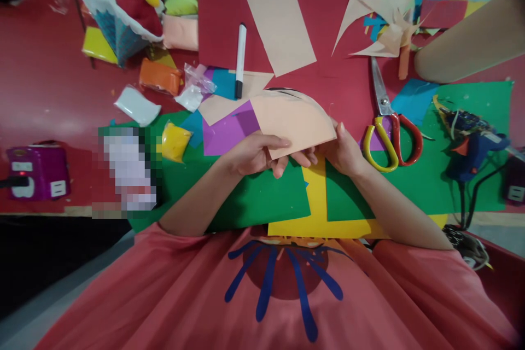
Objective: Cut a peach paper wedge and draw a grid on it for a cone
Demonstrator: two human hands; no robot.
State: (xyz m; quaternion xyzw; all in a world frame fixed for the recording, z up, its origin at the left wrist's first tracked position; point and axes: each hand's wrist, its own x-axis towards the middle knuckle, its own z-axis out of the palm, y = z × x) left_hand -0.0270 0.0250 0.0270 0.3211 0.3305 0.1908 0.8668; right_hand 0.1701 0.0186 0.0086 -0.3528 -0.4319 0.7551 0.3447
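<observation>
A peach paper piece [293, 120] with a curved upper edge and straight sides is held between both hands above the green sheets. My left hand [258, 153] grips its lower left corner, thumb on top and fingers underneath. At the right corner, my right hand [344, 147] pinches the paper with the thumb up; some of its fingers are hidden beneath. Dark curved lines show along the top edge. Behind it lie a purple sheet [225, 131] and a white marker [241, 57] with a dark cap. Red and yellow handled scissors [384, 103] rest to the right of my right hand.
A peach strip [279, 16] lies on red sheets at the back. Paper scraps [389, 27] and a beige cylinder [471, 38] are back right. A blue glue gun [471, 153] stands at right. Clay packets [159, 76], fabric cones [123, 22] and a purple box [39, 172] occupy the left.
</observation>
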